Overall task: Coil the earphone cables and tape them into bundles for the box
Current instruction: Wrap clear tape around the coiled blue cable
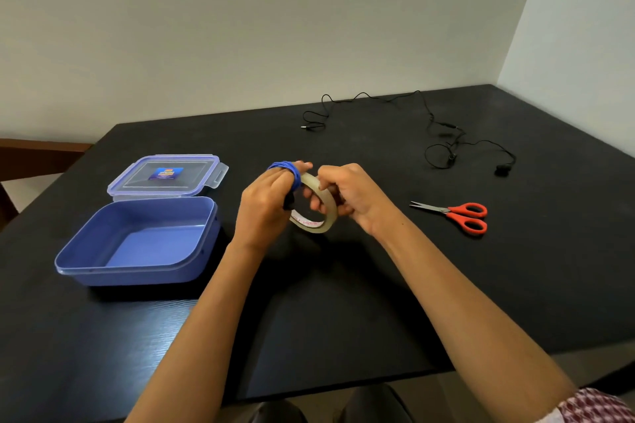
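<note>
A blue earphone cable (287,170) is coiled around the fingers of my left hand (264,206), which is closed on it above the middle of the black table (343,302). My right hand (347,196) grips a roll of clear tape (319,206) right beside the coil, thumb and fingers pinching the roll's top edge. A black earphone cable (443,137) lies loose and uncoiled at the far right of the table. The blue plastic box (137,244) stands open at the left with nothing inside.
The box's clear lid (168,175) lies flat just behind the box. Red-handled scissors (457,216) lie shut to the right of my hands. A wooden chair (37,154) shows past the table's left edge. Walls stand behind and to the right.
</note>
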